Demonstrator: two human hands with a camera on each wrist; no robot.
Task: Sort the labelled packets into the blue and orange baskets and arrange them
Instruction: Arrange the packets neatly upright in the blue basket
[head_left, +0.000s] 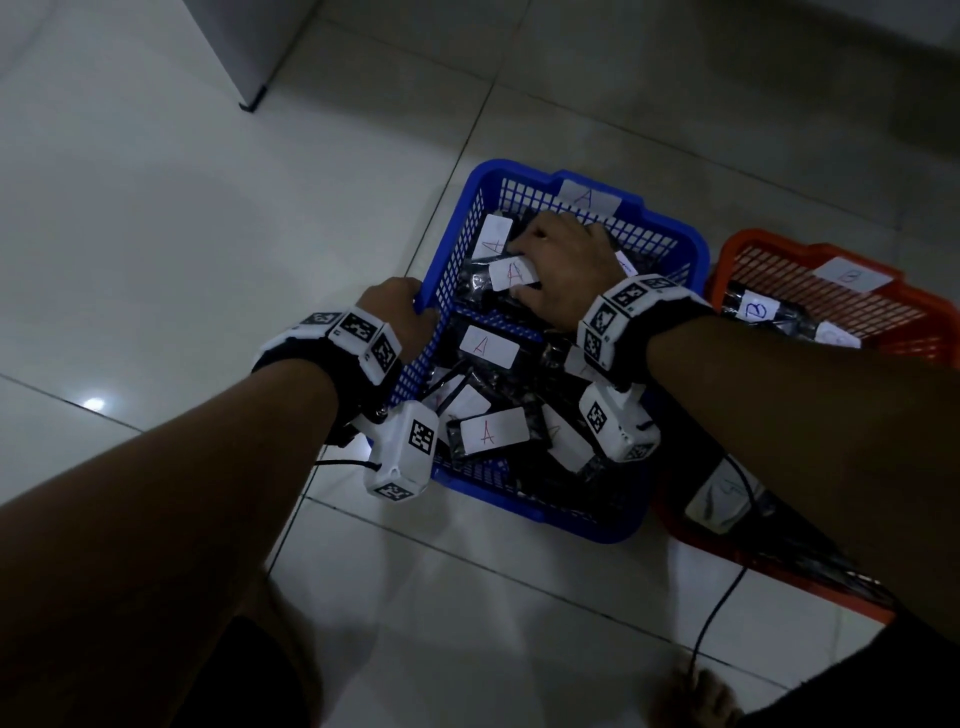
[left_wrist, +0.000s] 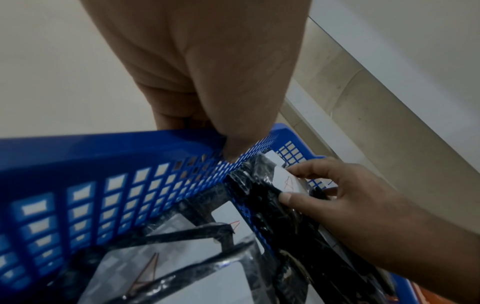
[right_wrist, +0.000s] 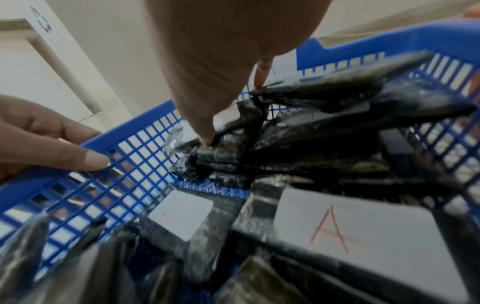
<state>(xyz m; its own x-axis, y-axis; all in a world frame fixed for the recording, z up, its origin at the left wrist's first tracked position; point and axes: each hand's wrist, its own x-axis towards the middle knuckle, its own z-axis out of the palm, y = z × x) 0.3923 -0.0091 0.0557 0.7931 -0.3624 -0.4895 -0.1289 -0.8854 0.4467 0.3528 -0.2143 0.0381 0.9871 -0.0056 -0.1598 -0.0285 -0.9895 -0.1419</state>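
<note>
From the head view: glossy pale floor tiles (head_left: 182, 234) in a dim room. A blue basket (head_left: 670, 234) of plastic lattice holds black shiny packets with white labels marked A; an orange basket (head_left: 769, 249) just right holds B packets. The left hand (head_left: 400, 317) grips the blue rim.

Left wrist view: the right hand (left_wrist: 363, 207) pinches one A packet (left_wrist: 262, 193) at the basket's far end.

Right wrist view: crinkled black wrappers, blurred.

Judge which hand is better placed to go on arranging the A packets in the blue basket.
Right. The right hand is already inside the blue basket, fingers pinching an A packet. The left hand grips the basket's rim, steadying it.
</note>
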